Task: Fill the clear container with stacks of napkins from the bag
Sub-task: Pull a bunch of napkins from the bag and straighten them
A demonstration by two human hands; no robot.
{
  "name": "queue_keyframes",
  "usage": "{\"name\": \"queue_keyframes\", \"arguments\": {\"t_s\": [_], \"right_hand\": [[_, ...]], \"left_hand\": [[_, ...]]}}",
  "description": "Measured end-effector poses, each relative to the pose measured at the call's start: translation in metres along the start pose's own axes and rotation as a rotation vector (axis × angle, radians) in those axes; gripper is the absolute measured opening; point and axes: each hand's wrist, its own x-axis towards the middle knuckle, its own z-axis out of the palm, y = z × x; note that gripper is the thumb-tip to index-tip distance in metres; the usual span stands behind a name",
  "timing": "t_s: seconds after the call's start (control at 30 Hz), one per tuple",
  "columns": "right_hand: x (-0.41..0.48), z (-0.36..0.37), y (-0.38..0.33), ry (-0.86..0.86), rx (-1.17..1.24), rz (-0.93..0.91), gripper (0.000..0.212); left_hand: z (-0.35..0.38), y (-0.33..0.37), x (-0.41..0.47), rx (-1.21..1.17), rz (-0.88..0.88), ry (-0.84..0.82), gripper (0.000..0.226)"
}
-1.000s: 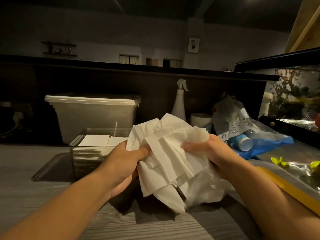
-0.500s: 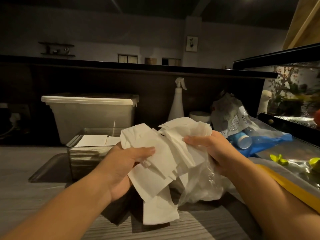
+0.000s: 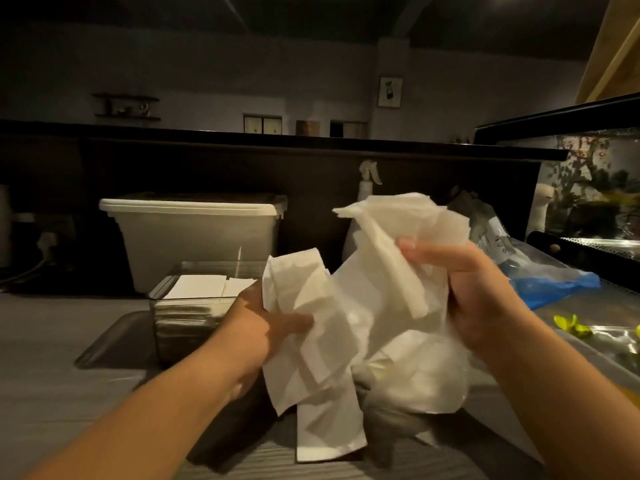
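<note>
A loose bunch of white napkins [image 3: 311,327] hangs from my left hand [image 3: 256,327], whose thumb pinches it from the front. My right hand [image 3: 474,289] grips a second, higher bunch of napkins [image 3: 398,230]. Under both bunches lies the crumpled clear plastic bag [image 3: 415,379] on the counter. The clear container [image 3: 180,317] stands left of my left hand on a dark tray, with flat white napkins [image 3: 201,287] stacked inside it.
A lidded translucent bin [image 3: 194,237] stands behind the container. A white spray bottle [image 3: 367,181] rises behind the napkins. A blue and clear bag [image 3: 554,282] lies to the right, beside a glass display case [image 3: 595,195]. Grey wood counter [image 3: 52,358] stretches left.
The single bunch held in both hands has come apart into two. My right hand lifted its part up and right, while my left hand's part dropped lower.
</note>
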Motion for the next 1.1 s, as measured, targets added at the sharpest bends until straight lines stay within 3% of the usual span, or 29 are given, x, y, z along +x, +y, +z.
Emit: {"name": "queue_keyframes", "arguments": {"t_s": [0.13,0.23,0.37,0.5,0.63,0.73,0.83,0.97,1.03,1.1], "right_hand": [[0.000,0.005,0.005,-0.042,-0.105,0.052,0.040],[0.001,0.017,0.029,-0.030,-0.209,0.114,0.029],[0.003,0.025,0.046,0.048,-0.263,0.099,0.037],[0.005,0.026,0.055,0.097,-0.310,0.100,0.041],[0.005,0.030,0.058,0.164,-0.434,0.040,0.041],[0.002,0.034,0.057,0.153,-0.581,-0.048,0.048],[0.003,0.032,0.059,0.131,-0.640,-0.019,0.060],[0.006,0.025,0.057,0.113,-0.451,0.022,0.036],[0.009,0.020,0.057,0.098,-0.493,-0.016,0.027],[0.012,0.016,0.058,-0.023,-0.625,-0.015,0.029]], "left_hand": [[0.003,-0.003,0.003,-0.126,-0.088,-0.057,0.031],[0.005,-0.007,0.001,-0.201,-0.112,-0.108,0.022],[0.003,-0.009,0.004,-0.431,-0.093,-0.249,0.046],[0.002,-0.011,0.007,-0.481,-0.106,-0.384,0.077],[0.001,-0.015,0.003,-0.354,0.005,-0.451,0.068],[0.004,-0.018,0.005,-0.179,0.023,-0.278,0.052],[0.006,-0.019,0.006,-0.110,0.036,-0.134,0.050],[-0.003,-0.008,0.008,-0.104,0.119,-0.051,0.033],[-0.011,-0.001,0.011,-0.074,0.161,-0.001,0.027],[-0.018,0.002,0.014,-0.057,0.182,0.042,0.025]]}}
